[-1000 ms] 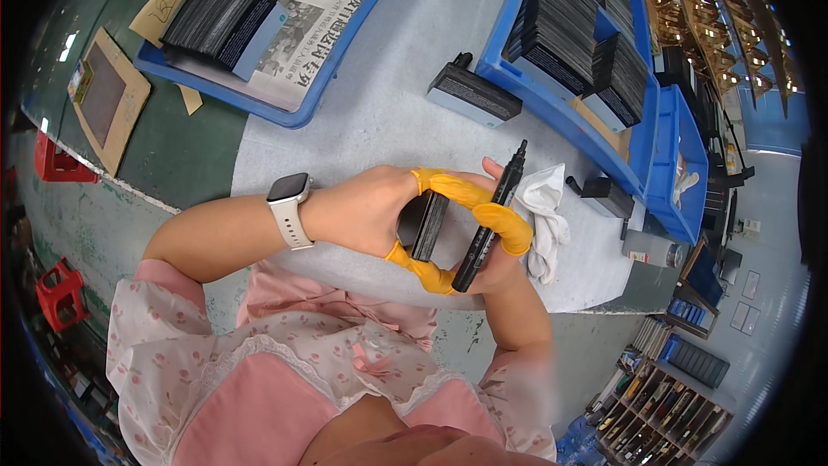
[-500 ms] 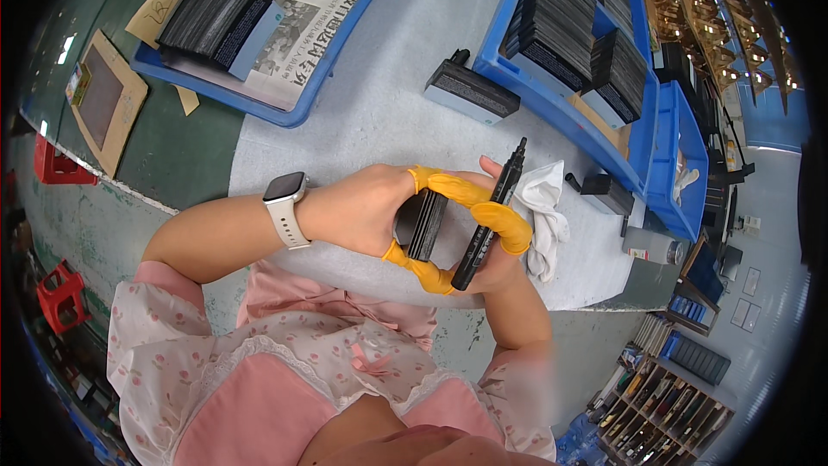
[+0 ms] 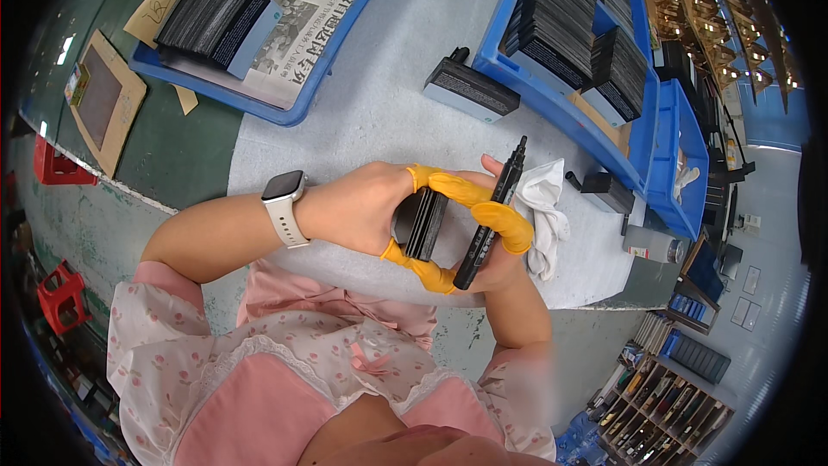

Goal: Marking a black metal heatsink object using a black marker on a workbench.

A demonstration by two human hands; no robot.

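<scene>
Before my body, my left hand (image 3: pixel 358 205) grips a small stack of thin black plates (image 3: pixel 426 226) between a thumb and finger in yellow finger cots. A pale watch circles that wrist. Facing it, my right hand (image 3: pixel 498 271) holds a black marker pen (image 3: pixel 488 217), slanted with its tip up and to the right. Yellow cots also cover fingers of the right hand, close by the stack's far side. Whether the right fingertips touch the plates I cannot tell. A crumpled white cloth (image 3: pixel 545 220) lies just right of the right hand.
Blue trays with rows of black plates stand at the back left (image 3: pixel 297 112) and back right (image 3: pixel 565 134). Between them is a separate black block of plates (image 3: pixel 473 89). At right sit another small black block (image 3: pixel 606 193) and a clear bottle (image 3: pixel 654 246). A wooden-framed board (image 3: pixel 108 103) lies far left.
</scene>
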